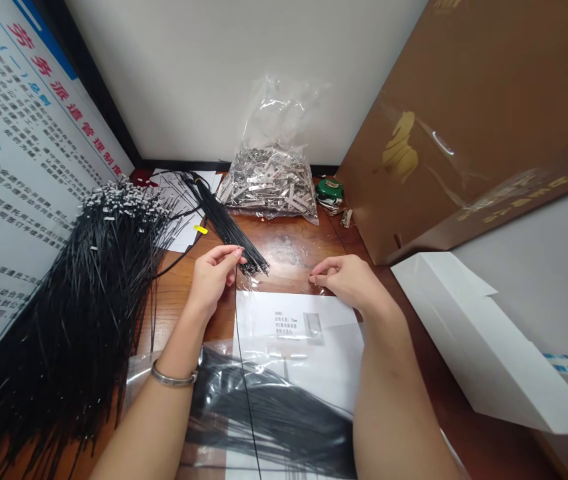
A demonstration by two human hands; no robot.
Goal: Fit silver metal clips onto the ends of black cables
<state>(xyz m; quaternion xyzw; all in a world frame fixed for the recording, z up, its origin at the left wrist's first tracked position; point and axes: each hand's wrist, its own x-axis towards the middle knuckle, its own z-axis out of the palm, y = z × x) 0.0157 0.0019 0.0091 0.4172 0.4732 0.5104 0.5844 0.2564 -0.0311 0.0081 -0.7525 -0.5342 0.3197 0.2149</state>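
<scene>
My left hand (218, 275) pinches the upper end of a thin black wire (245, 380), which hangs down over the plastic bag of black wires (274, 407). To its right, my right hand (347, 279) is closed with thumb and fingertips together above the printed sheet (294, 310); what it holds, if anything, is too small to make out. Just behind my left hand lies a bundle of black wires (231, 230), its near ends by my fingertips. A large heap of black wires with white tips (79, 287) fills the left side.
A clear bag of metal pieces (271, 180) stands at the back wall. Beside it are a green tape measure (329, 192) and small metal pieces (347, 218). A brown box (464, 120) and a white box (494, 347) stand right. A poster (24, 133) is at the left.
</scene>
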